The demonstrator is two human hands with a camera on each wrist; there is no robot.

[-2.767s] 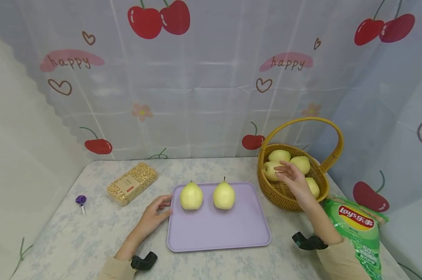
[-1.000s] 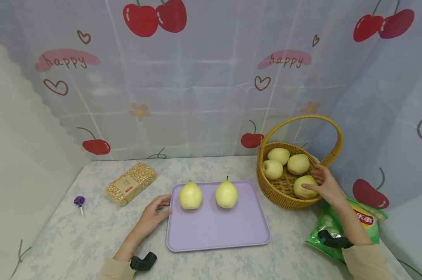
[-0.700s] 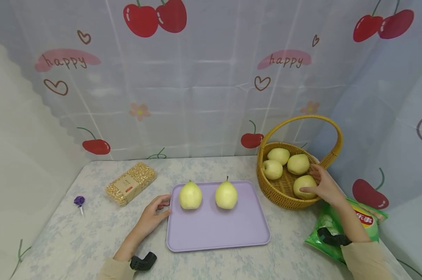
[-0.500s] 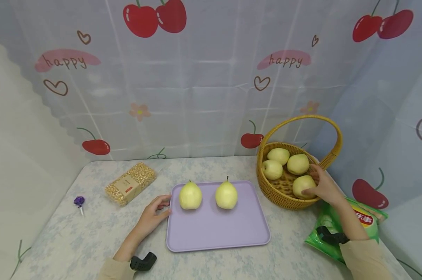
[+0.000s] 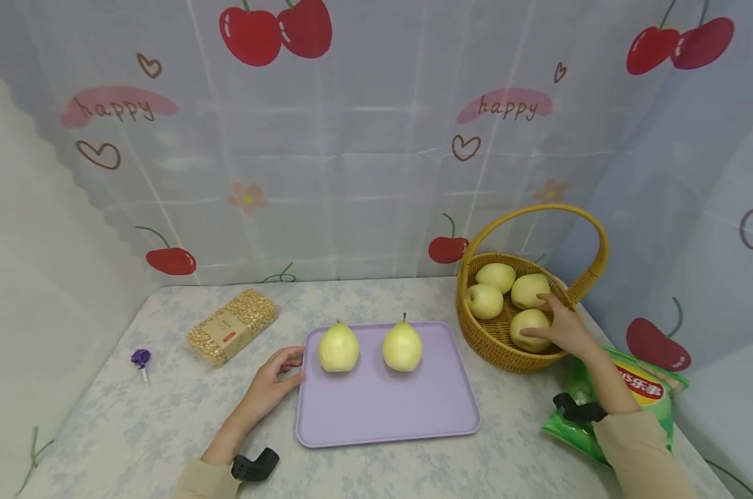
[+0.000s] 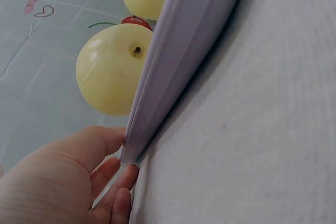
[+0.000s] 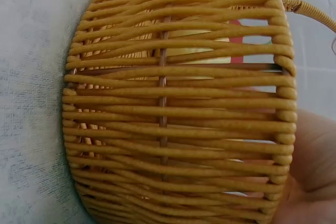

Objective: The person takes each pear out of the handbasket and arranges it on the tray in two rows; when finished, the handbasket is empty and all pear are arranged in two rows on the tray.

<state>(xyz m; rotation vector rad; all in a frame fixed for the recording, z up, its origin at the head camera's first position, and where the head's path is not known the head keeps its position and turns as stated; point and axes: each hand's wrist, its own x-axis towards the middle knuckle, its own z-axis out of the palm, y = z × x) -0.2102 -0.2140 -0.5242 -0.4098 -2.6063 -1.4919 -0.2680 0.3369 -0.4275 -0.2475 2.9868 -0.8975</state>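
Two yellow-green pears, the left one (image 5: pixel 338 348) and the right one (image 5: pixel 403 348), stand upright on a lilac tray (image 5: pixel 385 409). My left hand (image 5: pixel 272 385) rests at the tray's left edge, thumb and fingertips against the rim; the left wrist view shows the thumb (image 6: pixel 102 142) touching its outer side. On the right, my right hand (image 5: pixel 566 329) reaches over the rim of a wicker basket (image 5: pixel 498 353) and grips the front pear (image 5: pixel 526 324), thumb across its near side, fingers behind it. The right wrist view has the basket wall hiding most of that hand (image 7: pixel 315 166).
Several other pears (image 5: pixel 495 277) lie farther back in the basket, under its tall arched handle (image 5: pixel 541 208). A green chip bag (image 5: pixel 638 395) lies beneath the right forearm. A packet of corn kernels (image 5: pixel 233 326) and a purple lollipop (image 5: pixel 141 358) lie at left. A printed curtain (image 5: pixel 351 173) hangs behind.
The right hand has come down from above the basket onto the front pear, closed in on it and shifted it slightly left. The left hand stays at the tray.
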